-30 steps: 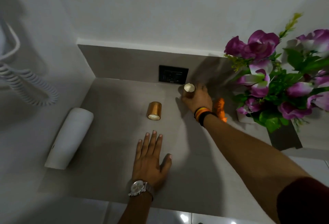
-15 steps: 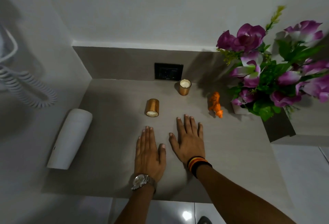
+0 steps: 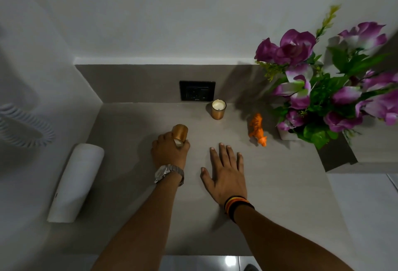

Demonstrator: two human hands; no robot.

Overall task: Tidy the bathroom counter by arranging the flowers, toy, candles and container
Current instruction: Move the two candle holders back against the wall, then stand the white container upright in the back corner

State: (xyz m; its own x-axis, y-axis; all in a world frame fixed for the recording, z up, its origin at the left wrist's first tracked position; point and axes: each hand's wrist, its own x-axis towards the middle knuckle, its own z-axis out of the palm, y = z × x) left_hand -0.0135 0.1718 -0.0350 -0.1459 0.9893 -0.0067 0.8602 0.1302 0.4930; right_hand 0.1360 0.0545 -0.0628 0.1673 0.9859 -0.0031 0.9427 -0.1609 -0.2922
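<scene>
My left hand [image 3: 169, 152] is closed around the near end of a gold candle [image 3: 180, 132] that lies on its side in the middle of the grey counter [image 3: 133, 184]. A second gold candle [image 3: 218, 109] stands upright by the back wall, below the black socket. An orange toy tiger [image 3: 257, 129] stands to its right, next to the purple flowers [image 3: 312, 89] in a white pot. My right hand [image 3: 226, 173] rests flat on the counter with fingers spread, holding nothing. A white cylindrical container [image 3: 75, 182] lies on its side at the left.
A black wall socket [image 3: 197, 90] sits in the backsplash. A coiled white cord [image 3: 23, 126] hangs on the left wall. The counter steps up at the right behind the flowers, and glossy white tiles show below its front edge.
My right hand left the upright candle at the back and came down flat on the counter. My left hand moved forward from flat on the counter and closed on the lying candle.
</scene>
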